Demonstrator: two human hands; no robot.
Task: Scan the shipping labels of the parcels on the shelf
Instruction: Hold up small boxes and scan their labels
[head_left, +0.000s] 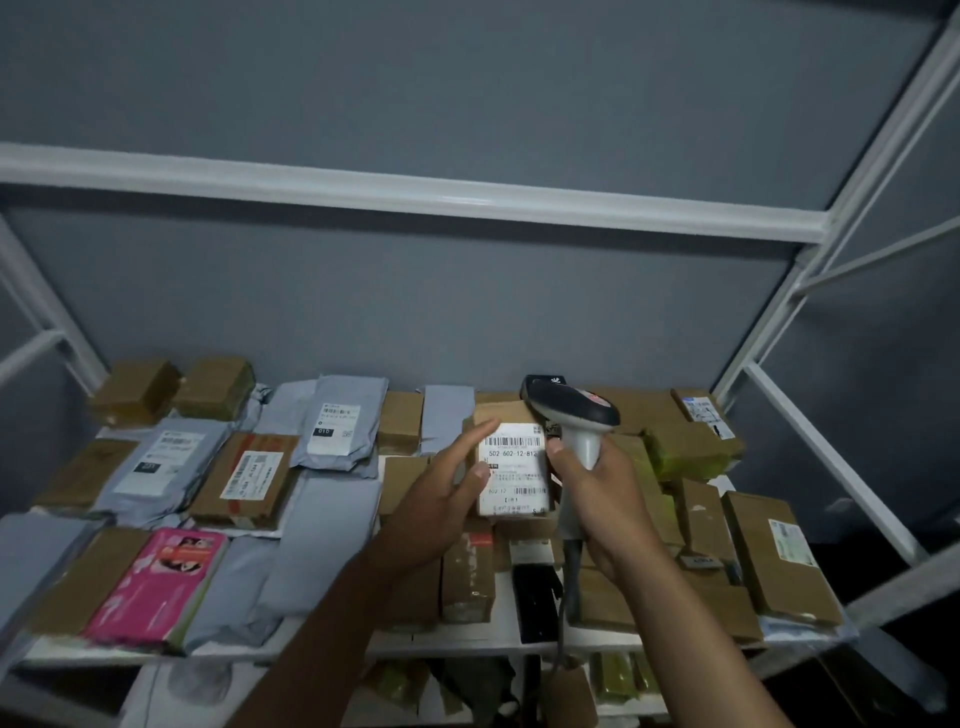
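Note:
A small cardboard parcel (501, 413) with a white barcode label (516, 470) is lifted above the middle of the shelf. My left hand (441, 493) holds it from the left, thumb on the label's edge and fingers along its upper left side. My right hand (605, 499) grips the pale handle of a handheld barcode scanner (571, 410). The scanner's dark head sits just above the parcel's upper right corner, and its cable hangs down past the shelf's front.
The white shelf board (509, 631) carries several brown boxes (779, 556), grey mailer bags (337, 426) and a pink packet (161, 582). A white crossbar (415, 192) runs overhead. White frame posts (831, 467) stand at the right and left. More parcels lie on the shelf below.

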